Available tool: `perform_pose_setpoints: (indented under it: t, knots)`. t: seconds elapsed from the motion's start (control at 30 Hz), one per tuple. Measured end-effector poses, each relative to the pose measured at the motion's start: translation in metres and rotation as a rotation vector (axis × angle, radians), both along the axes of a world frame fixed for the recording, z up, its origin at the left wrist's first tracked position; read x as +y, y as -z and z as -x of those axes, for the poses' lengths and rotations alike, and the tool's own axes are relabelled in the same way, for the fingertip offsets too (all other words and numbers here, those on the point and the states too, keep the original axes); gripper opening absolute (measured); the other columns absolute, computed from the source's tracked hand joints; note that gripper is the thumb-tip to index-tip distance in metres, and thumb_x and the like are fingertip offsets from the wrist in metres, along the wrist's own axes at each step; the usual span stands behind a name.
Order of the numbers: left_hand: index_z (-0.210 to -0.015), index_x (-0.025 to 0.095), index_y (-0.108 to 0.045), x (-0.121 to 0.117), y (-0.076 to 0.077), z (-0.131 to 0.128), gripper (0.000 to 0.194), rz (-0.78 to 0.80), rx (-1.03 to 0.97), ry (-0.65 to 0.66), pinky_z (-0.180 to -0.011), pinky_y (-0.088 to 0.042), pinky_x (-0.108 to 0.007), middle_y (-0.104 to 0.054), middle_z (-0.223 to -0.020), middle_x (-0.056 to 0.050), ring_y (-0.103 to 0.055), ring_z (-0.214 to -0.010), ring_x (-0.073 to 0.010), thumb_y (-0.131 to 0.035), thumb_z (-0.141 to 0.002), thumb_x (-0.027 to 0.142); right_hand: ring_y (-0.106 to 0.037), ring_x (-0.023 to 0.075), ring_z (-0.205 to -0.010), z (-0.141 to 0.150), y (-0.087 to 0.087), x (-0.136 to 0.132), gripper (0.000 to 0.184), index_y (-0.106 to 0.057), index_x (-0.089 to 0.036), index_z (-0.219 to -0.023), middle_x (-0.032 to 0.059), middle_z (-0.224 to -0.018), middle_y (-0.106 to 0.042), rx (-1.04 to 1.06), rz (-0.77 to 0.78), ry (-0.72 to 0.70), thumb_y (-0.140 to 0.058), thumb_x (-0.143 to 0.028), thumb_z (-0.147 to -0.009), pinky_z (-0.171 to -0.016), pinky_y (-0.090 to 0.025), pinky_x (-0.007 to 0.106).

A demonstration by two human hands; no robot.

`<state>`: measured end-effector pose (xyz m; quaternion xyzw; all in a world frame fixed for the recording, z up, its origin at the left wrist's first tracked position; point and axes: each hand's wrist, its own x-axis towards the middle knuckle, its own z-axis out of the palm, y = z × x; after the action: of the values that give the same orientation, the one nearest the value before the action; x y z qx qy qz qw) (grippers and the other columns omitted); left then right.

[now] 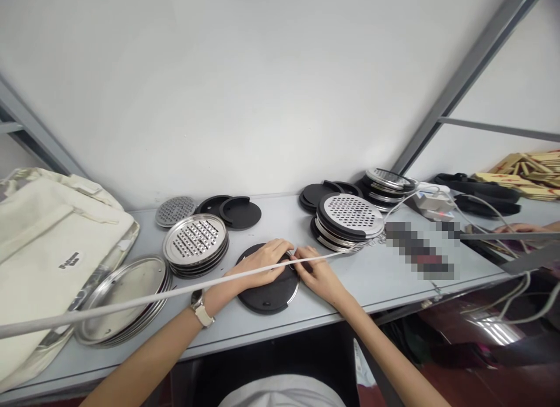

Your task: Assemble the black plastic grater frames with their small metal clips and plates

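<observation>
Here, a flat, round black disc with a bright silver metal edge (265, 291) lies on the pale grey surface (363, 279), close to its front edge and directly below the hands. Being circular, it has no long axis; its orientation is read instead from the bare silver arc along its right side and the small dark oval mark near its front margin. The left hand (265, 261) lies palm down across the disc's upper part, fingers bent toward the far right rim. The right hand (317, 274) stands just outside that same rim, thumb and forefinger drawn close together. The two sets of fingertips thus meet at one place on the edge, with the left hand covering far more of the disc.

Partly concealed: a small shiny curve, possibly a ring, shows between the fingertips. From where I stand, I cannot tell whether either hand pinches it or merely touches it. A slack-free white cord (131, 302) crosses before both hands and obscures this contact further. At right, beyond the stack of black-rimmed silver perforated plates (350, 214), coarse blocks mask an object, which cannot be identified.
</observation>
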<state>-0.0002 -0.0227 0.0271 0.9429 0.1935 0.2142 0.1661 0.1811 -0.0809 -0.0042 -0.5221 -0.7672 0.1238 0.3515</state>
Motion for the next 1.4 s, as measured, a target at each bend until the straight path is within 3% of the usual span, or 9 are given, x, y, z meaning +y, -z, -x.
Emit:
perform_pose_setpoints:
  t: [0.5, 0.83, 1.4]
  knots:
    - [-0.107, 0.018, -0.046, 0.0011, 0.0009, -0.0014, 0.021, 0.036, -0.005, -0.012, -0.090, -0.046, -0.033, -0.055, -0.104, -0.006, -0.054, -0.099, -0.0180, -0.043, -0.086, 0.012, -0.048, 0.0183, -0.078, 0.0001, 0.0012, -0.0019, 0.013, -0.046, -0.021, -0.081, 0.0020, -0.078, -0.052, -0.049, 0.054, -0.021, -0.038, -0.023, -0.092, -0.074, -0.039, 0.032]
    - [-0.100, 0.020, -0.047, 0.0013, -0.0012, -0.0002, 0.016, 0.127, -0.014, -0.062, -0.084, -0.046, -0.029, -0.056, -0.098, -0.003, -0.055, -0.090, -0.0157, -0.048, -0.085, 0.014, -0.050, 0.0185, -0.079, 0.0014, -0.0003, -0.0013, 0.016, -0.049, -0.021, -0.086, 0.0033, -0.081, -0.055, -0.077, 0.018, -0.001, -0.035, -0.025, -0.094, -0.075, -0.041, 0.032]
    - [-0.098, 0.020, -0.049, 0.0022, -0.0018, -0.0018, 0.015, 0.146, -0.008, -0.065, -0.083, -0.045, -0.028, -0.058, -0.097, -0.003, -0.057, -0.089, -0.0160, -0.050, -0.083, 0.015, -0.051, 0.0209, -0.080, 0.0018, 0.0020, -0.0008, 0.018, -0.055, -0.020, -0.091, 0.0055, -0.081, -0.058, -0.175, -0.040, 0.025, -0.037, -0.021, -0.092, -0.076, -0.043, 0.034]
